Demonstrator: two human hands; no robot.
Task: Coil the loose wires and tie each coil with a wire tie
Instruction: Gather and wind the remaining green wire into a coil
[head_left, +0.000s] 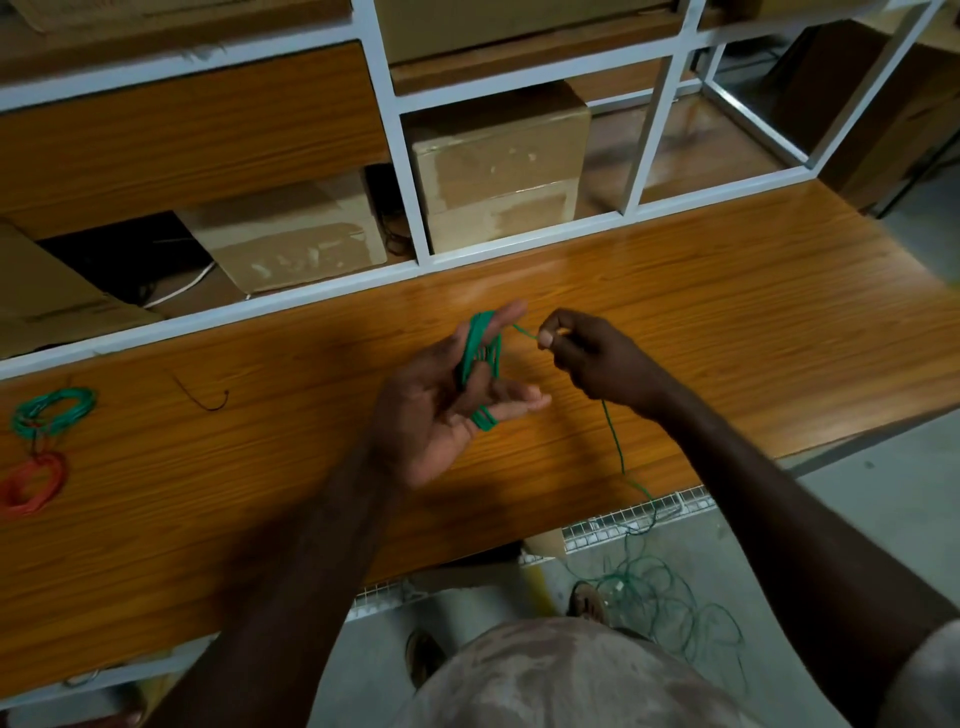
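Observation:
My left hand (441, 395) is held palm-up over the wooden table (727, 322), fingers spread, with a green wire coil (480, 358) wound round them. My right hand (587, 358) pinches the green wire just right of the coil. From that hand the loose green wire (618, 447) drops over the table's front edge into a tangle on the floor (660, 587). At the table's left edge lie a finished green coil (52, 410) and a red coil (34, 483). A short dark wire tie (205, 397) lies on the table left of my hands.
A white metal shelf frame (410, 171) stands behind the table with cardboard boxes (498, 161) in it. A wire mesh tray (597, 530) hangs under the table's front edge. My feet in sandals (587, 603) stand by the tangle.

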